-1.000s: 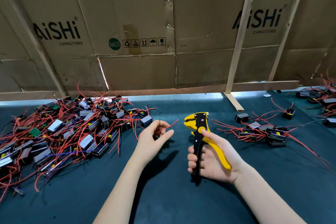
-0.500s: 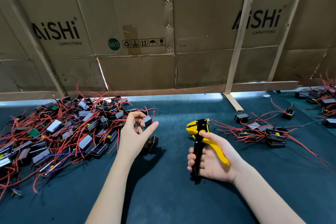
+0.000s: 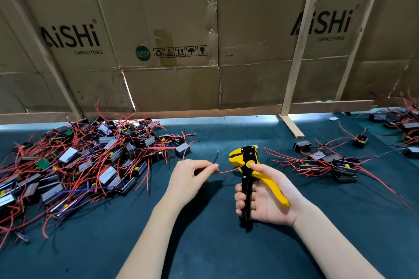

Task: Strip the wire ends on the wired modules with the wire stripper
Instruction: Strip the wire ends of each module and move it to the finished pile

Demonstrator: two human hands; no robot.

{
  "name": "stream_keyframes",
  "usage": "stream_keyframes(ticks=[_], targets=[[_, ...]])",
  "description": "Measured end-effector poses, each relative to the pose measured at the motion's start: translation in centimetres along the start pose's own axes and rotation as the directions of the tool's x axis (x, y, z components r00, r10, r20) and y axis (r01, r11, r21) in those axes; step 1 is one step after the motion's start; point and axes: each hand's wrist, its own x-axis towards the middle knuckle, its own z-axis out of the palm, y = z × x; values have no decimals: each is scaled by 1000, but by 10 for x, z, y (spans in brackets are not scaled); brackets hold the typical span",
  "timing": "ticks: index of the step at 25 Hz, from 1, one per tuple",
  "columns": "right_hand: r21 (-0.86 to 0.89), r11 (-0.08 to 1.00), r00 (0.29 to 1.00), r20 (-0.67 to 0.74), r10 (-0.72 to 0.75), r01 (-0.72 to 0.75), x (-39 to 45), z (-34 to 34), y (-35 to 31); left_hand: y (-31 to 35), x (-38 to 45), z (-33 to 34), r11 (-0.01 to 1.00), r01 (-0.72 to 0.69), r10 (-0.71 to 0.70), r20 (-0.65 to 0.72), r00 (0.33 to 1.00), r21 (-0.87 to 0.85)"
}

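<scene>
- Two hands work over the dark green surface
- Left hand pinches a red wire between thumb and fingertip
- That wire runs toward 3 o'clock and reaches the head of the wire stripper
- Right hand is curled around the stripper's black and yellow handles, thumb up near the head
- A big pile of wired modules lies at 9 o'clock
- A small bunch of modules lies at 2 o'clock
- Cardboard wall stands at 12 o'clock

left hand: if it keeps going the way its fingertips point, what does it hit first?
Likely the yellow and black wire stripper in the right hand. The left hand pinches a thin red wire running rightward to the stripper's head; depth is unclear.
</scene>
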Motion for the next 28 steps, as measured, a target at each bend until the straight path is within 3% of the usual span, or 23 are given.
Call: stream_keyframes(ticks=[2, 3, 11, 19, 28], targets=[[-26, 1000, 999, 40, 7, -6, -1, -1, 0, -1, -1, 0, 971, -10, 19, -35, 999, 239], [-40, 999, 998, 58, 14, -12, -2, -1, 0, -2, -1, -2, 963, -2, 12, -36, 999, 270], [-115, 993, 991, 123, 54, -40, -3, -3, -1, -8, 1, -7, 977, -21, 26, -18, 1000, 212], [-161, 986, 988, 133, 74, -52, -4, -2, -2, -4, 1, -2, 939, -70, 78, -10, 997, 336], [-229, 970, 990, 96, 104, -79, -3, -1, -3, -3, 1, -1, 937, -96, 104, -4, 995, 337]])
